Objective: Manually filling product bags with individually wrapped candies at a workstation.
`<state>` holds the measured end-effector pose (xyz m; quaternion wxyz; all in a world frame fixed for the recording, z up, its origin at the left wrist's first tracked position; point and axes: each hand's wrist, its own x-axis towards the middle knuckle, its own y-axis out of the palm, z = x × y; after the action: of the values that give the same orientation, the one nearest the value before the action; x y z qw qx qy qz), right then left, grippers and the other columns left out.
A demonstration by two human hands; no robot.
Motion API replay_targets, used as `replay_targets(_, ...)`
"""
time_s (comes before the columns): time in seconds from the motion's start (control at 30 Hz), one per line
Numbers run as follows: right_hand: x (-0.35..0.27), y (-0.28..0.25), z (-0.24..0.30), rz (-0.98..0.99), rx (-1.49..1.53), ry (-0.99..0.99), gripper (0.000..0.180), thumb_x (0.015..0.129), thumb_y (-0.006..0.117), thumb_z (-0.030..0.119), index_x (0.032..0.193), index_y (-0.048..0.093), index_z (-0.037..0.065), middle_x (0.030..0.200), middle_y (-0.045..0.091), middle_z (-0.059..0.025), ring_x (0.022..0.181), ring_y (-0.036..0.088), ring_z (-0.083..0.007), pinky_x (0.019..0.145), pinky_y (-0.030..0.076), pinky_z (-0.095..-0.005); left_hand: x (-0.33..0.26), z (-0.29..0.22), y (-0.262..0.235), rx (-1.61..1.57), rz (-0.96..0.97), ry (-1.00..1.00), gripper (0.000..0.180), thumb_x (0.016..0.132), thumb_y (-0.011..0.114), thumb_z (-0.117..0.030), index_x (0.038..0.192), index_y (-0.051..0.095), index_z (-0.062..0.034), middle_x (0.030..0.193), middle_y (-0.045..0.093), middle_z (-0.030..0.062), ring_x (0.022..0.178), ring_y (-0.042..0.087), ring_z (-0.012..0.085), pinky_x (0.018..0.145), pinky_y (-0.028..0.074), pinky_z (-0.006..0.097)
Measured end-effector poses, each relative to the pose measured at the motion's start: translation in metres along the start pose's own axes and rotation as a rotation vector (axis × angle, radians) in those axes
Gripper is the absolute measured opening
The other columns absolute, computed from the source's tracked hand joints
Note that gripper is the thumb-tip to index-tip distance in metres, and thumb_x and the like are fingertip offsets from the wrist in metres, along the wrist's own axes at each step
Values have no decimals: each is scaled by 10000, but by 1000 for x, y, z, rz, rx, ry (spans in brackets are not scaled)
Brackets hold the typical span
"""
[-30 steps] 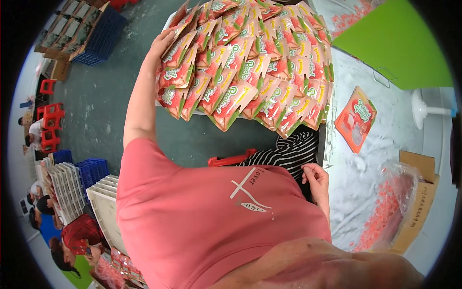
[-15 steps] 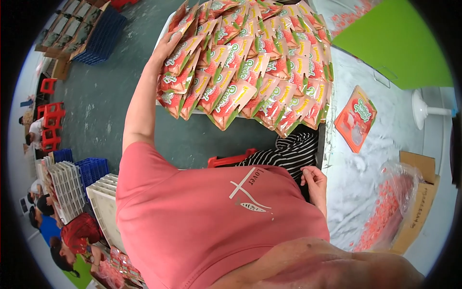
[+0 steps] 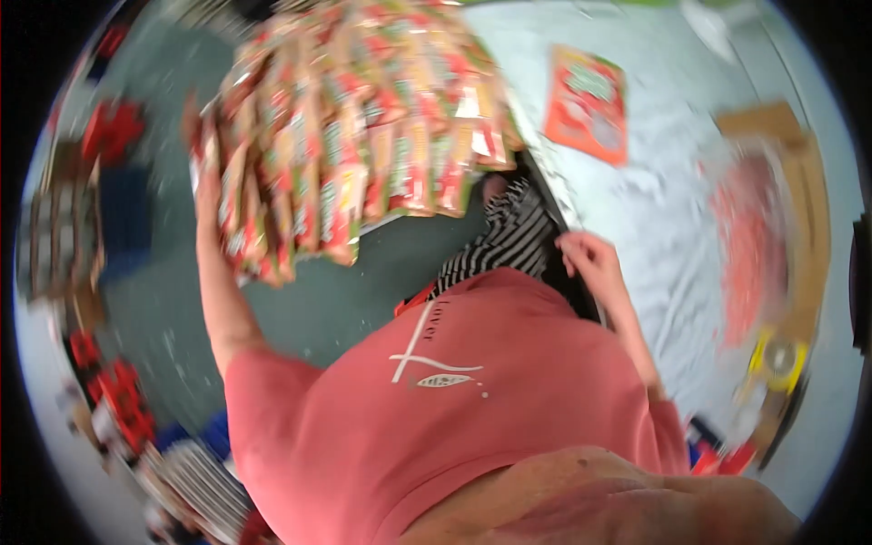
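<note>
A dense pile of glossy red, peach and green snack pouches [image 3: 336,136] covers a white-edged surface ahead of me, its rows overlapping. My left hand [image 3: 204,168] lies along the pile's left side, against the outermost pouches; motion smears its fingers. On the right, my right hand [image 3: 590,256] hovers by the edge of the white-covered worktable [image 3: 663,236]. Its fingers are loosely curled and a little apart, with nothing visible in them. A single flat red-orange pouch [image 3: 586,104] lies on that worktable, farther off than my right hand.
A cardboard box [image 3: 808,227] with clear plastic and red pieces [image 3: 749,241] stands at right, near a yellow tape roll [image 3: 778,357]. Striped black-and-white cloth [image 3: 495,236] sits between pile and worktable. Red stools [image 3: 123,395] and stacked crates [image 3: 195,472] are on the left floor.
The whole view has turned and blurred, so the pile now appears farther left. My left hand is still at its left side. My right hand has moved forward along the worktable edge.
</note>
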<state>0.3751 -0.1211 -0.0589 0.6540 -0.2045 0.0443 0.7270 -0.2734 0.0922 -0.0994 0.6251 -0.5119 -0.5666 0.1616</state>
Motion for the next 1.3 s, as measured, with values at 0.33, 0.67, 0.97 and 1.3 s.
replay_targets(0.33, 73, -77, 6, -522, -496, -421, 185, 920, 647, 124, 1077, 687, 34, 1055, 647, -64, 912, 617, -170, 776, 491, -305, -53, 54, -18, -298, 145, -1016, 718, 965, 482, -565, 1432, 464, -19, 1414, 526, 187, 1301, 491, 309, 1085, 361, 371)
replay_targets(0.67, 142, -79, -13, -364, -1465, -756, 283, 848, 618, 139, 1121, 656, 74, 1161, 649, -120, 1147, 589, -265, 1061, 423, -405, -71, 41, -74, -463, -272, -1061, 603, 1001, 512, -427, 1391, 487, 33, 1404, 529, 175, 1249, 525, 289, 1058, 400, 371)
replay_targets(0.97, 107, -104, -19, -395, -1252, -794, 278, 806, 644, 97, 1083, 669, 109, 1068, 666, -73, 1036, 632, -228, 1067, 409, -479, 52, -222, -60, -334, -209, -359, 312, 980, 588, -118, 1258, 598, 23, 1213, 654, 126, 1083, 615, 185, 961, 480, 317)
replay_targets(1.3, -30, -60, -4, -404, -942, -1040, 361, 786, 646, -34, 1125, 699, 77, 1121, 679, -103, 1079, 648, -282, 1076, 391, -567, 40, -488, 50, -1903, 886, -910, 526, 1017, 486, -427, 1335, 523, -9, 1283, 621, 138, 1086, 651, 216, 910, 544, 356)
